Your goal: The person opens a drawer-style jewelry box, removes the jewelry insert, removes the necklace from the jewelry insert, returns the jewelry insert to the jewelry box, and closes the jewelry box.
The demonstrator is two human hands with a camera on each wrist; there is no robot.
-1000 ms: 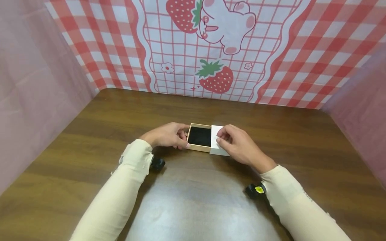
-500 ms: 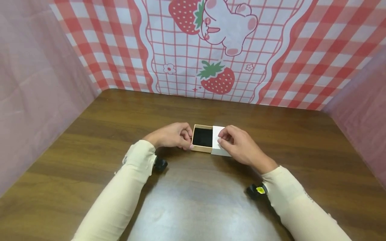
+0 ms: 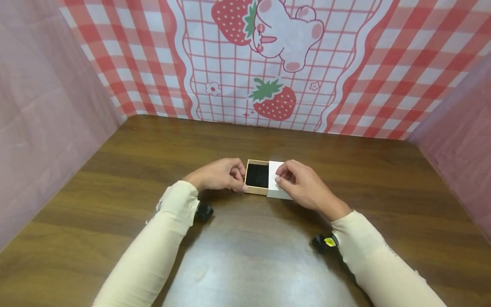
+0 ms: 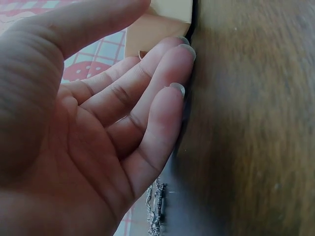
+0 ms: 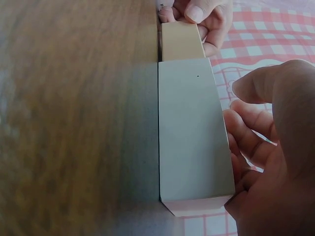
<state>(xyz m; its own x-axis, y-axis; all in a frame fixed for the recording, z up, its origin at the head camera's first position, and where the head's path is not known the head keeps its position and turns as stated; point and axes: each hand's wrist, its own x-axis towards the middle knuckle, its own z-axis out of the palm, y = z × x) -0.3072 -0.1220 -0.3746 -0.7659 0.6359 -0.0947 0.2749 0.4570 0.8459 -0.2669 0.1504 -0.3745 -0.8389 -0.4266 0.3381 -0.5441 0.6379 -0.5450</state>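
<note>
A small drawer box lies on the table, its tan inner tray partly out of a white sleeve. Black lining fills the visible part of the tray. My left hand is at the tray's left end, with the thumb by the near corner. In the left wrist view its fingers are loosely bent beside the tan tray end, where a little brown piece shows. Over the sleeve rests my right hand. The right wrist view shows its fingers against the sleeve's top, the thumb apart from it.
The brown wooden table extends around the box. A red checked cloth with strawberries hangs at the back, and pink curtains border the sides. A dark camera is worn on the left wrist, and another on the right.
My left hand has moved a little to the right, and less of the tray shows outside the sleeve. The left fingers have drawn inward. My right hand stays on the sleeve.
</note>
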